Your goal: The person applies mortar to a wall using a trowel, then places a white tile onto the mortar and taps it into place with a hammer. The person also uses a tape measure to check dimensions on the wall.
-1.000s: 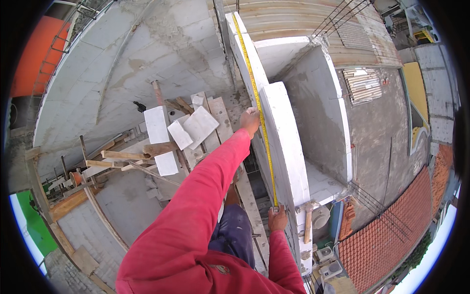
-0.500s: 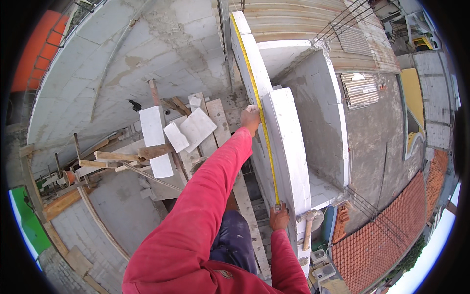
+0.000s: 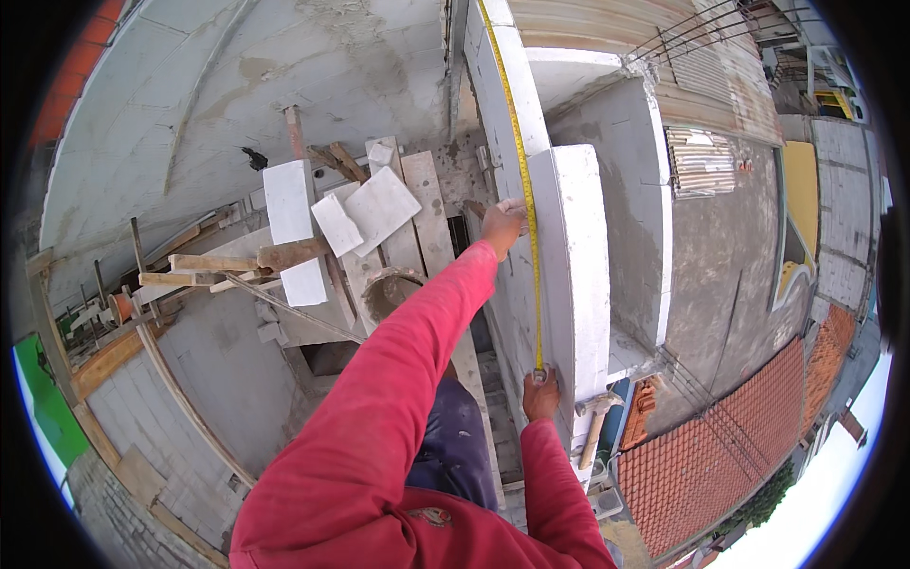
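A yellow tape measure (image 3: pixel 528 180) is stretched along the inner face of a white block wall (image 3: pixel 574 256). My left hand (image 3: pixel 504 228) is partway along the blade, thumb and fingers closed at its edge. Nearer to me, my right hand (image 3: pixel 541 394) is closed around the small tape case at the blade's near end. The blade's far end runs off along the lower block course at the top of the view. Right of my right hand, a hammer (image 3: pixel 594 431) with a wooden handle rests on the wall.
Loose white blocks (image 3: pixel 382 211) lie on wooden planks (image 3: pixel 431 213) to the left. Timber pieces (image 3: pixel 213 264) jut out past them. Thin steel rods (image 3: pixel 701 33) stick out at the upper right. Beyond the wall are a tiled roof (image 3: pixel 711 446) and lower ground.
The view has shifted slightly. My left hand sits a little farther down the blade from the upper block's end. Both hands keep their hold on the tape measure.
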Action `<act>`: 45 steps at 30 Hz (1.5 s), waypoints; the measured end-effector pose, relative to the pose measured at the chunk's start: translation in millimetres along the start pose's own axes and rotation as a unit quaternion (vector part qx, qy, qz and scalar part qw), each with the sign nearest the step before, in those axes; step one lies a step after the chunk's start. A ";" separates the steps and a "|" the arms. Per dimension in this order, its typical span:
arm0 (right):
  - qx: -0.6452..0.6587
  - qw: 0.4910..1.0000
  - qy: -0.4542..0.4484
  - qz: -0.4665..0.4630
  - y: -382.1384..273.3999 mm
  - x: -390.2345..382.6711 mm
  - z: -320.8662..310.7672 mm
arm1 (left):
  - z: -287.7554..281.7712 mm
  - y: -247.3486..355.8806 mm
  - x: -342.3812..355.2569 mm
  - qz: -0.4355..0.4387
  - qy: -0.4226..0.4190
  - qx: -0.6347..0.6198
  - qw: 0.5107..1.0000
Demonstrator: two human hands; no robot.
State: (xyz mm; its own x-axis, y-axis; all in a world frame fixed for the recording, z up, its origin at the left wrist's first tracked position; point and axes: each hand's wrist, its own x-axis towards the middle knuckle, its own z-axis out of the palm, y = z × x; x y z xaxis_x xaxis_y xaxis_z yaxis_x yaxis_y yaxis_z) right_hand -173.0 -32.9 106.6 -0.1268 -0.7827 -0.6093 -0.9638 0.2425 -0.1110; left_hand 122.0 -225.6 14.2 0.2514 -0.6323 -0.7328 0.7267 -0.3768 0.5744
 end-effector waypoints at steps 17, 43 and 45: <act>0.008 0.998 0.007 -0.062 7.2 4.6 7.7 | -4.7 -30.6 7.6 0.020 0.048 0.064 0.997; 0.039 0.997 -0.019 -0.058 9.4 16.2 7.7 | 8.7 -29.3 5.9 0.021 0.050 0.026 0.998; 0.045 0.997 -0.021 -0.054 9.4 17.5 7.9 | 8.9 -28.7 5.4 0.016 0.046 0.027 0.998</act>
State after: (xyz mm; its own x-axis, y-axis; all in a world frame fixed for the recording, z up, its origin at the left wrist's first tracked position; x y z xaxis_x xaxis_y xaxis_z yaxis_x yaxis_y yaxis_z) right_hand -182.5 -39.9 88.7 -0.0116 -0.7833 -0.6216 -0.9464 0.2092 -0.2460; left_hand 96.7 -224.2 -3.0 0.3327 -0.5810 -0.7428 0.6823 -0.3953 0.6149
